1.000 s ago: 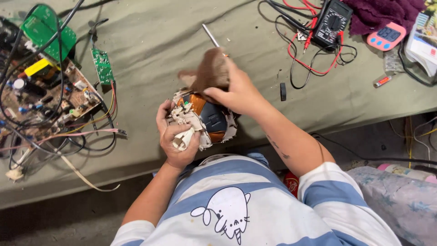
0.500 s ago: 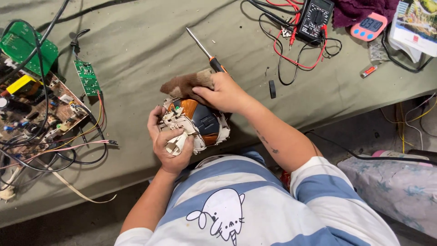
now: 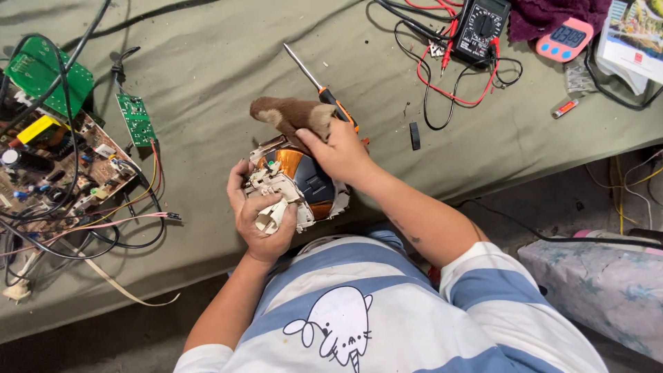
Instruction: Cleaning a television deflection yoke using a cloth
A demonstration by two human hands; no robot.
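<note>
My left hand (image 3: 259, 220) grips the white plastic frame of a round copper-wound coil assembly (image 3: 302, 181), held at the near edge of the green-covered table (image 3: 207, 62). My right hand (image 3: 336, 150) rests on top of the coil and pinches a brown cloth (image 3: 290, 114) that sticks up to the left. An orange-handled screwdriver (image 3: 319, 84) lies on the table just behind that hand, its shaft pointing to the far left.
Circuit boards (image 3: 62, 159) with tangled wires (image 3: 103, 228) fill the left side. A black multimeter (image 3: 483, 27) with red leads, a pink timer (image 3: 563, 38), a small black part (image 3: 414, 135) and a red lighter-like stick (image 3: 565, 108) lie at the right. A floral bag (image 3: 601, 283) sits below.
The brown cloth has gone from over the coil up to its far left edge in my right hand. The screwdriver handle now shows behind the hand.
</note>
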